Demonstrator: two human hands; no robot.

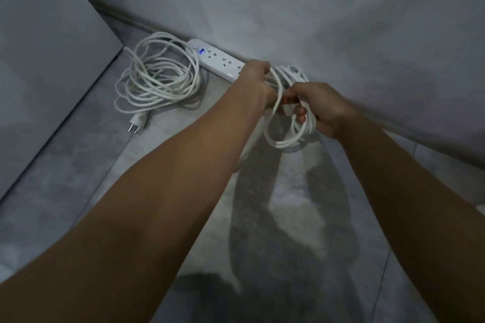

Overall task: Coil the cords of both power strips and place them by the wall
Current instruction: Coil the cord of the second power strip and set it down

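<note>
Power strip cords show in two places: a loose coil [157, 78] on the floor at the upper left of the frame, and a held cord [286, 139] at the centre. The wall [354, 21] fills the upper right and meets the grey floor [288, 217] along a line slanting down to the right. A flat grey panel [39, 60] covers the upper left. Two bare forearms reach from the bottom corners to the centre. There the left hand [256, 81] and right hand [322, 110] both curl their fingers round the held cord, whose white loops hang below them, clear of the floor. A white power strip [217, 60] lies along the base of the wall, just beside the loose coil, its small blue display lit. The plug [137, 122] rests at the coil's lower edge, prongs pointing toward the lower left.
</note>
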